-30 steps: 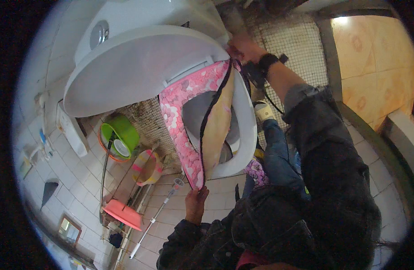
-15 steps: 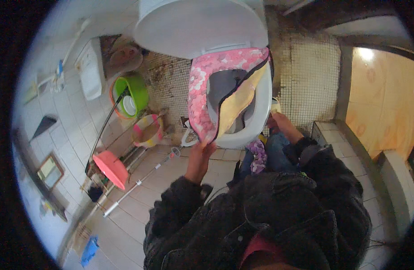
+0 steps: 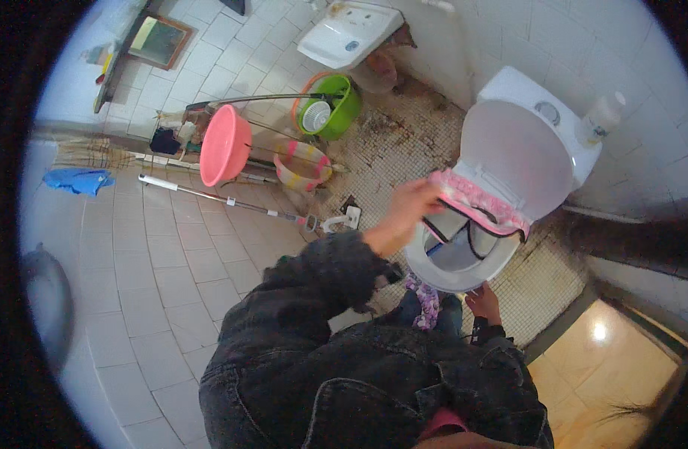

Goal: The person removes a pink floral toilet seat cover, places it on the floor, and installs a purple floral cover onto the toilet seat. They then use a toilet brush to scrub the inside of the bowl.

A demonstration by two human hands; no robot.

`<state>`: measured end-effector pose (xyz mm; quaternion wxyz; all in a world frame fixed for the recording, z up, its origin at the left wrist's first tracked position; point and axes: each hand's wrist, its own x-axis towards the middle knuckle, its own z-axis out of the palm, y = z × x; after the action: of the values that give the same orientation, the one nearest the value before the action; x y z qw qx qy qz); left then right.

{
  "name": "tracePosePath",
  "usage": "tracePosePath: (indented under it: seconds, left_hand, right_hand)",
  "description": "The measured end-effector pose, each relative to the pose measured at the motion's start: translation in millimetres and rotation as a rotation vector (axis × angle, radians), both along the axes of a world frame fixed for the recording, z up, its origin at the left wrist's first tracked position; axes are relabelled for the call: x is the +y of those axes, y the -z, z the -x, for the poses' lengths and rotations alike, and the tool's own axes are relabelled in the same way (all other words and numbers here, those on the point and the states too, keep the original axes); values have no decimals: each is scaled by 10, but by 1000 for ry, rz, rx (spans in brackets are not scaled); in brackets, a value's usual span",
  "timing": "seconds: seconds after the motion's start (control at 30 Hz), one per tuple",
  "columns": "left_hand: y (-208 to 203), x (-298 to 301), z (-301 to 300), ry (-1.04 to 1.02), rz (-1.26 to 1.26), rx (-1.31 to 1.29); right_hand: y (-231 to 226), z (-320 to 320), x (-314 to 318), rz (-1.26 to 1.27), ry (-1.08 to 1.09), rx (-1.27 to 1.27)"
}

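A pink floral toilet seat cover with dark edging lies folded across the back of the white toilet seat. My left hand is closed on the cover's left end, above the seat's left side. The front of the seat is bare, and the bowl shows through its opening. At the front right rim, my right hand has its fingers curled against the seat's edge; part of its grip is hidden. The toilet lid stands raised behind. Purple floral fabric hangs below the front of the seat.
Left of the toilet, a long-handled mop lies on the floor tiles. Beyond it are a pink basin, a striped basket and a green bucket. A sink is on the wall. A white bottle stands on the toilet tank.
My view has turned, so the toilet sits further right. My left hand has carried the cover's front left part up and back toward the lid. The right hand remains by the front right rim.
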<state>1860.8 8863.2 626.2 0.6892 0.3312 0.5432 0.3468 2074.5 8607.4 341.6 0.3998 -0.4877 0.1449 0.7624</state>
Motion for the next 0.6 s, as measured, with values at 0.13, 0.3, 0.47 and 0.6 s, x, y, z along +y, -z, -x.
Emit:
tracePosePath:
  seconds: [0.13, 0.3, 0.47, 0.6]
  left_hand:
    - [-578, 306, 1019, -183, -74, 39]
    - [-968, 1220, 1667, -126, -124, 248]
    - [-948, 2217, 1978, -284, -580, 765]
    - [-890, 2835, 2179, -479, -1273, 791]
  right_hand:
    - [178, 49, -88, -209, -349, -235]
    - [325, 14, -74, 19, -219, -65]
    - [341, 120, 111, 181, -187, -139]
    - [146, 230, 274, 252, -82, -79]
